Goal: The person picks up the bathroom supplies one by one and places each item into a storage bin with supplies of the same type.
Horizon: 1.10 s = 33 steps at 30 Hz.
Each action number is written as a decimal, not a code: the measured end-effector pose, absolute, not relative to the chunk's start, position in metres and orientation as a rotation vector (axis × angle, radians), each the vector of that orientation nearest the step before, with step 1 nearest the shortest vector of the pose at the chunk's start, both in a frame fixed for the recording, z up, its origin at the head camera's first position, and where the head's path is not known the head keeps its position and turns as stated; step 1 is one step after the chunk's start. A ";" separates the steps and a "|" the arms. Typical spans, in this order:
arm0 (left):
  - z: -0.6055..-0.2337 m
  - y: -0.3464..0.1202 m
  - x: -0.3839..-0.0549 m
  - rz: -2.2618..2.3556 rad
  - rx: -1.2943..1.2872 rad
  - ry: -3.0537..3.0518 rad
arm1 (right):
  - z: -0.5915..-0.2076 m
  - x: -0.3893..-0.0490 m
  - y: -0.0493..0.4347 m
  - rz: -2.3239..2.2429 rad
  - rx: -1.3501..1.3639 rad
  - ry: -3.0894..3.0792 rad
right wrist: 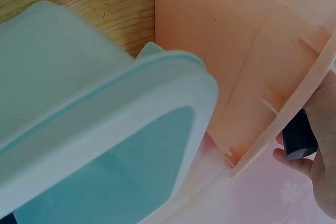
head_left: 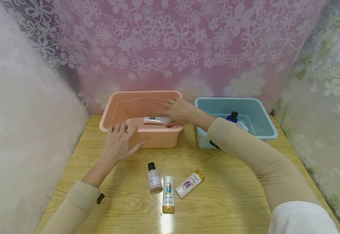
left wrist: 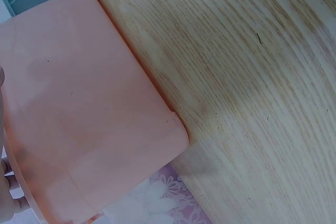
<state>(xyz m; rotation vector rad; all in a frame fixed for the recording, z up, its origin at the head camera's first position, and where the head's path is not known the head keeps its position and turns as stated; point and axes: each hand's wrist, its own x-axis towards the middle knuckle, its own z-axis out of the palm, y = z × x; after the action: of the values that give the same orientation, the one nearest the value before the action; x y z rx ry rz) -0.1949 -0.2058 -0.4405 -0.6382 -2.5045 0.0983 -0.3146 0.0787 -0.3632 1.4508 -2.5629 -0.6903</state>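
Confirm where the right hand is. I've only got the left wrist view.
Observer: Head view shows the right hand reaching inside the pink bin.
Operator: Holding anything?
Observer: Yes. Right wrist view shows a black-capped item in its grip.
Operator: Any gold caps on the table?
Observer: Two: a larger gold-capped bottle and a smaller gold-capped bottle lie in front of the bin.

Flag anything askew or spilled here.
No spill shows. Mildly askew: on the wooden table, the middle gold-capped bottle has its cap at the near end; the slanted gold-capped bottle and pink black-capped bottle have theirs at the far end.
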 end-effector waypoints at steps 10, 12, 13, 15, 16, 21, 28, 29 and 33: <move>-0.440 -0.206 -0.194 0.103 -0.646 -2.491 | -0.361 -0.316 0.079 -0.717 1.430 -2.582; -0.440 -0.206 -0.194 0.100 -0.645 -2.495 | -0.360 -0.316 0.079 -0.726 1.425 -2.575; -0.440 -0.206 -0.194 0.099 -0.643 -2.497 | -0.360 -0.317 0.080 -0.730 1.423 -2.569; -0.440 -0.206 -0.194 0.099 -0.640 -2.503 | -0.359 -0.318 0.081 -0.741 1.421 -2.555; -0.440 -0.206 -0.194 0.099 -0.639 -2.506 | -0.359 -0.318 0.082 -0.739 1.422 -2.553; -0.440 -0.206 -0.194 0.105 -0.634 -2.518 | -0.356 -0.318 0.085 -0.696 1.441 -2.546; -0.440 -0.205 -0.194 0.100 -0.633 -2.523 | -0.352 -0.314 0.090 -0.611 1.464 -2.489; -0.440 -0.205 -0.194 0.098 -0.633 -2.521 | -0.351 -0.314 0.091 -0.605 1.466 -2.474; -0.440 -0.205 -0.195 0.096 -0.636 -2.513 | -0.351 -0.310 0.096 -0.591 1.466 -2.402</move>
<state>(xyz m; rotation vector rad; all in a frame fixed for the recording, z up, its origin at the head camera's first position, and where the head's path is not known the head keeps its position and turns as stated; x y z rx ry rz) -0.1946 -0.2053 -0.4405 -0.6358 -2.5133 0.0964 -0.3104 0.0963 -0.3506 1.4661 -2.4023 -0.5906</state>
